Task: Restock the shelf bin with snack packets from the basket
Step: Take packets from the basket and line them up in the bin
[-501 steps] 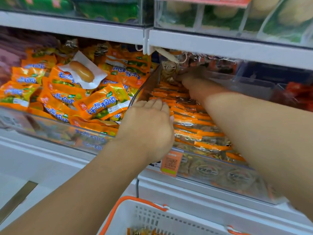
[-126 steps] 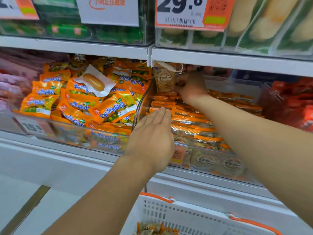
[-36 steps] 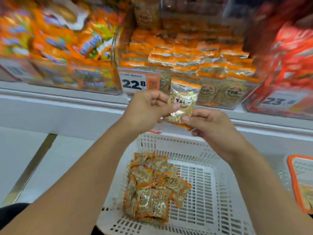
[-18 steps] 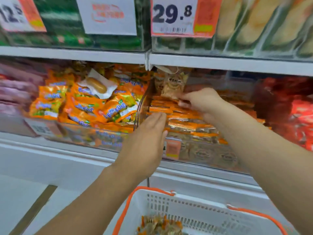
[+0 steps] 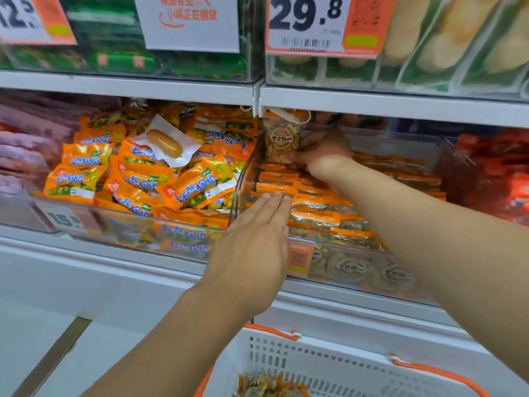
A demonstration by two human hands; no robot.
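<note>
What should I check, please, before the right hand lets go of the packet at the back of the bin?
1. Right hand holds the snack packet: ok.
2. Packet upright, at the back left of the clear bin: ok.
3. Left hand flat with straight fingers at the front rows of packets: ok.
4. Packet's bottom edge seated behind the rows: cannot tell, hidden.
5. Basket below still has packets: ok.

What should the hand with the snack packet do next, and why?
Probably lower the packet onto the back row and let go: the right hand holds it upright at the bin's rear, while the left hand's flat fingers steady the front rows.
</note>
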